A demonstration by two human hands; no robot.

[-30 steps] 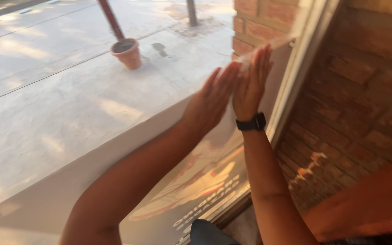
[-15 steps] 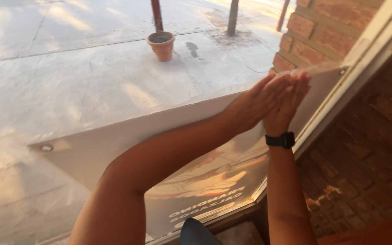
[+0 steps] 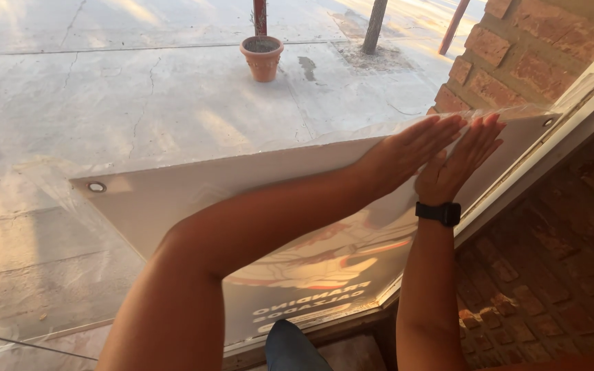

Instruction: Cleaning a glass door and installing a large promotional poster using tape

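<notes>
Head view: both hands lie flat with fingers straight and together, gripping nothing. The left hand (image 3: 407,152) and right hand (image 3: 458,165) press side by side on the banner (image 3: 173,199) near its upper right corner. An eyelet (image 3: 548,122) sits just beyond the fingertips. A watch (image 3: 438,213) circles the right wrist.

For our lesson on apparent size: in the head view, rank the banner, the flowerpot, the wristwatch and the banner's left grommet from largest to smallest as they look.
1. banner
2. flowerpot, farther away, so true size unsure
3. wristwatch
4. grommet
</notes>
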